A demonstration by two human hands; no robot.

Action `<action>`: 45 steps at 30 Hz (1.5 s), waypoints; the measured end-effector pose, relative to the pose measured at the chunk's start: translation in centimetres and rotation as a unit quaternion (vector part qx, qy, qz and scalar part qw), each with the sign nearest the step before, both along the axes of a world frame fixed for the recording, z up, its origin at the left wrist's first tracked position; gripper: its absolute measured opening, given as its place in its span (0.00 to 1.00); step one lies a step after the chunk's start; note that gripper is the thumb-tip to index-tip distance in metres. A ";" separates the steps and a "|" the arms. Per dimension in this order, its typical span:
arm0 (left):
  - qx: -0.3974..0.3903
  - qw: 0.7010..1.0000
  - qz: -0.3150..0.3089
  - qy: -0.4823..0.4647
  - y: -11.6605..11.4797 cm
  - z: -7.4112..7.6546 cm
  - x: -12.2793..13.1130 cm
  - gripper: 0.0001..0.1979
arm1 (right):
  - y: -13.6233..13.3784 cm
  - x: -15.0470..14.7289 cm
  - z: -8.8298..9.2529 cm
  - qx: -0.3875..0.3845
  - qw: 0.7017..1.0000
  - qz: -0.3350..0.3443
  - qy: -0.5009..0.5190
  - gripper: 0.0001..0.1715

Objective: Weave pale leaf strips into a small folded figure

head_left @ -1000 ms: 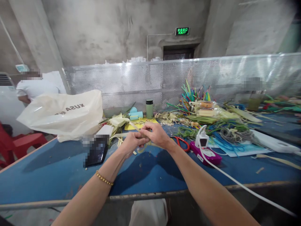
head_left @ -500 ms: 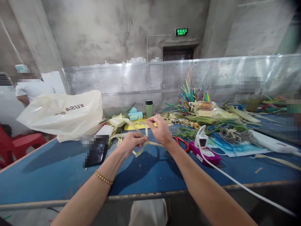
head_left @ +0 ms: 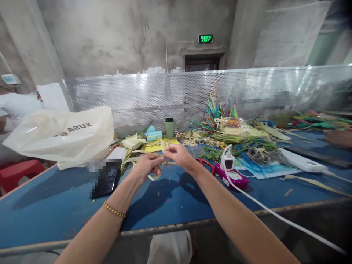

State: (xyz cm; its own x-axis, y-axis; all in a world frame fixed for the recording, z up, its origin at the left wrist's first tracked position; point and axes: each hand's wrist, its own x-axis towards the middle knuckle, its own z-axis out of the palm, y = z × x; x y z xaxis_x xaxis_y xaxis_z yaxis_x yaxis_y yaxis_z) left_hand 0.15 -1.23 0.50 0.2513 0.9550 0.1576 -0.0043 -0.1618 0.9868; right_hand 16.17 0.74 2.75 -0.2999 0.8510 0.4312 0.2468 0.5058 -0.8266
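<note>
Pinching a pale strip (head_left: 162, 145) together, the left hand (head_left: 147, 167) and the right hand (head_left: 180, 156) meet over the middle of the desk (head_left: 82, 216) in the head view, fingertips touching or all but touching. The left hand reaches in from the near left, thumb pressed over curled fingers, the strip caught at the tips with no gap showing. The right hand reaches in from the near right, thumb and forefinger drawn together on the strip — how much of it they have hold of is too small to tell.

So the strip lies right at the fingertips, to the left of the right hand and to the right of the left hand, and neither hand is clearly nearer to it. One part stands out from the pinch, its long axis close to straight up in the view; whether it points upward or toward the far side, I cannot tell. Another part shows below the left fingertips, on the near side, bent rather than straight — blur hides how the two parts join.

Around this, a phone (head_left: 107, 181) lies to the left of the left hand, a heap of leaves (head_left: 134, 143) farther back on the left, and a green bottle (head_left: 169, 129) stands on the far side. Red scissor handles (head_left: 211, 167) lie just right of the right wrist, near a purple power block (head_left: 238, 179).
</note>
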 end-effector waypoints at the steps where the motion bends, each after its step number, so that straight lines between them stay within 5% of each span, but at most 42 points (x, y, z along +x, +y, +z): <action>1: -0.007 1.000 -0.008 -0.006 -0.1 0.1 0.0 0.17 | -0.2 0.0 0.1 -0.010 1.000 -0.002 0.009 0.11; 18: -0.048 0.995 -0.071 -0.057 -0.5 0.5 0.1 0.19 | -0.3 -0.2 0.1 -0.012 0.997 -0.022 0.070 0.07; 30: 0.034 0.999 -0.009 0.024 -0.7 0.8 0.3 0.16 | 0.3 -0.2 -0.3 0.038 0.996 -0.060 0.058 0.07; 40: 0.042 0.997 0.057 0.018 0.4 -0.1 -0.3 0.17 | 0.8 0.2 -0.7 0.082 0.991 -0.028 -0.102 0.16; 45: 0.048 0.996 0.068 0.018 0.5 0.1 -0.3 0.17 | 0.3 0.5 -0.9 0.099 0.981 0.005 -0.167 0.08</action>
